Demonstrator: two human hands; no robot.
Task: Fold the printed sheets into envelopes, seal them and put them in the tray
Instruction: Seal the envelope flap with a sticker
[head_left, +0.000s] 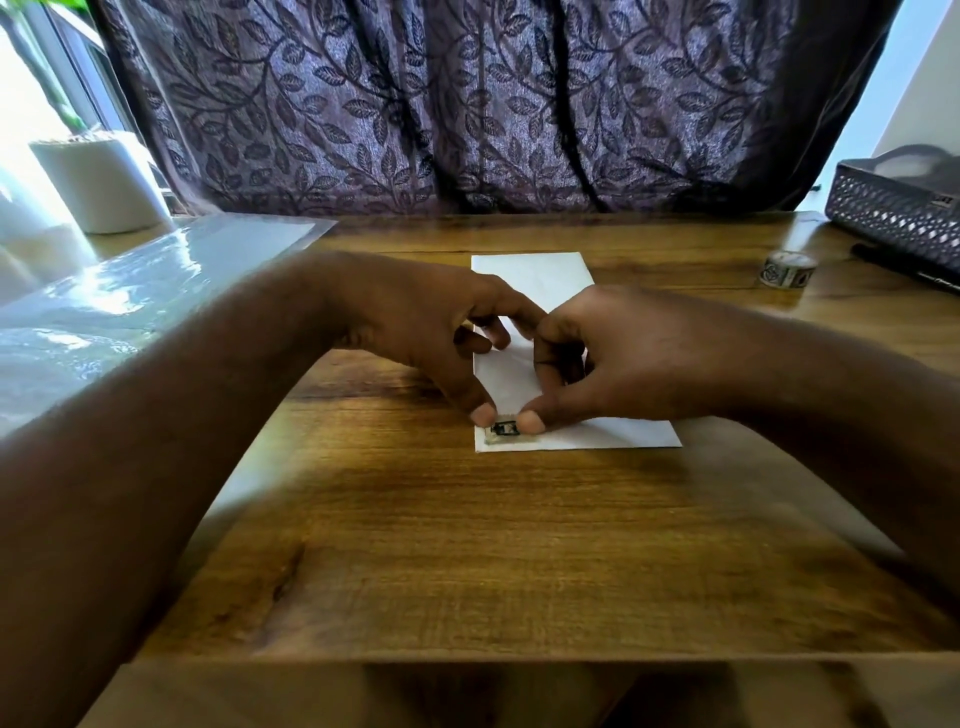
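A folded white paper envelope (535, 275) lies on the wooden table (467, 545), its long side running away from me. My left hand (415, 322) and my right hand (613, 358) rest on it side by side. Both thumbs press a small patterned piece of tape (504, 429) onto the envelope's near left corner. The fingers of both hands curl over the middle of the paper and hide it. A dark mesh tray (898, 208) stands at the far right.
A roll of patterned tape (787, 267) lies near the tray, with a black pen (904, 267) beside it. A clear plastic sleeve (130, 291) covers the table's left side. A white pot (98, 182) stands at the far left before a leaf-patterned curtain (467, 104).
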